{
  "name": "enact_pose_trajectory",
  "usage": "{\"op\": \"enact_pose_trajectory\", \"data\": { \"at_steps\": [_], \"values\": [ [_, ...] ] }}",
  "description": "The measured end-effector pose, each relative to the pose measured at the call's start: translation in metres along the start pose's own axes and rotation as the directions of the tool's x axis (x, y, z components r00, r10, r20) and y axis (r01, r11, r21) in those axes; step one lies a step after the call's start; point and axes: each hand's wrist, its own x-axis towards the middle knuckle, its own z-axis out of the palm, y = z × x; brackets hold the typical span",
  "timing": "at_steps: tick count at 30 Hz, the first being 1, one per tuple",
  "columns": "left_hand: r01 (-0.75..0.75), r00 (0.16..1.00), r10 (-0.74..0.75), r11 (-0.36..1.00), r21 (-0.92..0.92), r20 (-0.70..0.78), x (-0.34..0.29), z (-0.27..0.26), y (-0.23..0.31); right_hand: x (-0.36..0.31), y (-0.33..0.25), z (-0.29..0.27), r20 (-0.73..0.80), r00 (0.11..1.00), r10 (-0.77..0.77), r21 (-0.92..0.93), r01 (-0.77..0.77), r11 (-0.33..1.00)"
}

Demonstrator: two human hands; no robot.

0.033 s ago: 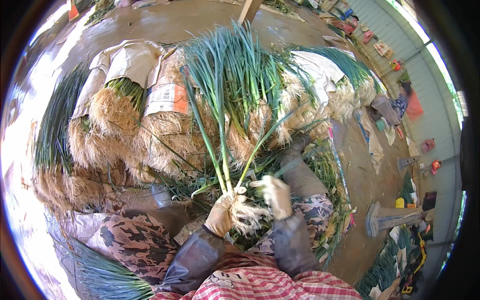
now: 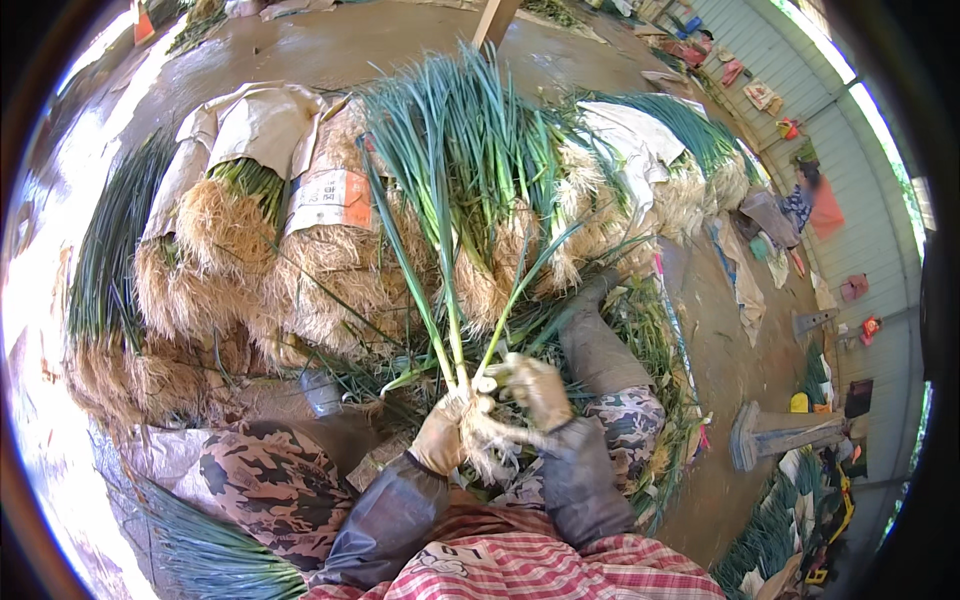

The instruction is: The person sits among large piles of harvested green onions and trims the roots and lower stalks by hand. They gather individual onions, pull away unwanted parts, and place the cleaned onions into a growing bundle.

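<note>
In my gloved left hand (image 2: 438, 437), closed round their white bases, are a few green onions (image 2: 453, 335). Their leaves stand up and fan out away from me, while pale roots (image 2: 488, 448) hang to the right of the fist. My gloved right hand (image 2: 538, 388) is just right of these bases, its fingers curled in toward the rightmost stalk. Slight blur hides whether those fingers grip a leaf or stalk. Beyond both hands, a tall loose bunch of green onions (image 2: 470, 150) leans on the pile, roots toward me.
Root-ended bundles (image 2: 225, 225) are stacked ahead, some wrapped in tan sheets (image 2: 265, 120). A white sheet (image 2: 635, 140) covers others at right. Leaf scraps (image 2: 650, 330) lie by my right boot (image 2: 595, 345). More green onions (image 2: 215, 535) lie at lower left. A person (image 2: 805, 195) sits far right.
My right hand has shifted slightly left, closer to the stalk bases, and its fingers look more curled. My left hand keeps its grip on the green onions.
</note>
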Motion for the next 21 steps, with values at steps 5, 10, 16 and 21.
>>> {"op": "enact_pose_trajectory", "data": {
  "at_steps": [5,10,16,21],
  "values": [
    [0.217,0.964,-0.193,0.968,-0.123,0.186,-0.006,-0.004,-0.011,0.043,-0.032,0.044,0.353,0.926,-0.136,0.304,0.024,0.952],
    [0.2,0.948,-0.122,0.948,-0.249,0.295,-0.003,-0.016,-0.014,0.029,-0.029,0.049,0.296,0.952,-0.079,0.398,-0.048,0.916],
    [0.136,0.979,-0.061,0.904,-0.405,0.192,0.002,-0.038,-0.001,-0.017,0.032,0.021,-0.102,0.989,-0.103,0.536,0.141,0.833],
    [0.163,0.965,-0.11,0.963,-0.214,0.239,0.0,-0.037,-0.01,-0.021,0.013,0.004,0.008,0.998,-0.069,-0.072,0.069,0.995]
  ]
}}
